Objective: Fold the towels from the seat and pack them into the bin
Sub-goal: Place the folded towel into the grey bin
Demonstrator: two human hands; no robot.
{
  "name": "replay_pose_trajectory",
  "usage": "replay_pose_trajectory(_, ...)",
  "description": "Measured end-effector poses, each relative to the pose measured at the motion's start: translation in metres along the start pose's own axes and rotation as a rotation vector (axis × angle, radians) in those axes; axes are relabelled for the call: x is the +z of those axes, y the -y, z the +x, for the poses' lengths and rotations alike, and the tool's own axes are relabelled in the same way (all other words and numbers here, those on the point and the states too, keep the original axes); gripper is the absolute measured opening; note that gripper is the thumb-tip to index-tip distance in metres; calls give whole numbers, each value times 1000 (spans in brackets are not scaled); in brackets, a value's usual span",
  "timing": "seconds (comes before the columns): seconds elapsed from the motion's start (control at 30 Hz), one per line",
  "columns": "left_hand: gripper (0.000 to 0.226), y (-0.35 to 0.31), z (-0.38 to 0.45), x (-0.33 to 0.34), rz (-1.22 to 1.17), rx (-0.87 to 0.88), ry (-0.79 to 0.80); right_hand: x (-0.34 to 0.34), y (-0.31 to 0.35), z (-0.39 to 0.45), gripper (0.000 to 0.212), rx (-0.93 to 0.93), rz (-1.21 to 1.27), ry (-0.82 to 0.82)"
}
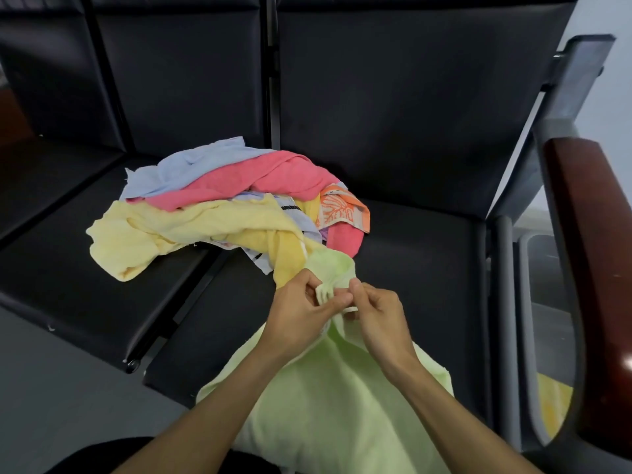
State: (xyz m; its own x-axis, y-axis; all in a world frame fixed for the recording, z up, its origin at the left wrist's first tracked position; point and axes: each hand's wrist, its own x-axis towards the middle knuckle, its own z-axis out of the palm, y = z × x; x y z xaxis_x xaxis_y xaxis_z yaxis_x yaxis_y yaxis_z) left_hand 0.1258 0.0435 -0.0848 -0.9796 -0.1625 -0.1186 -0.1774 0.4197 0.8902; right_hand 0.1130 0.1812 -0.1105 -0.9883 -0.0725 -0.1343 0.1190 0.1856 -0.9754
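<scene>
A pale green towel hangs from both my hands over the front of the black seat. My left hand pinches a bunched corner of it, and my right hand pinches the same edge right beside it. Behind my hands lies a heap of towels on the seat: a yellow one, a pink one, a light blue one and an orange patterned one. The grey bin stands to the right of the bench, with something yellow inside.
The bench has dark backrests and a gap between two seat pads. A brown wooden armrest on a metal frame rises at the right, between the seat and the bin. Grey floor lies at the lower left.
</scene>
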Motion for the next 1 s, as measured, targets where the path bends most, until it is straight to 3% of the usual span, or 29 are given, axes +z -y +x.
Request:
replay_pose_trajectory(0.1,35,4,1,0,114,40,-19,-3,6,-1,37,-18,-14,-15)
replay_pose_trajectory(0.17,30,5,3,-1,176,69,-28,-9,5,3,21,-141,-143,-78)
replay_pose_trajectory(0.3,34,3,1,1,212,109,-19,-21,5,12,38,-266,-397,53)
replay_pose_trajectory(0.8,21,5,-4,2,213,201,42,-19,2,14,36,-308,-393,239)
replay_pose_trajectory(0.9,22,6,-1,-8,278,216,38,-22,-4,15,34,-333,-567,250)
replay_pose_trajectory(1.0,30,11,7,-29,344,222,-68,-29,-4,17,27,-370,-859,206)
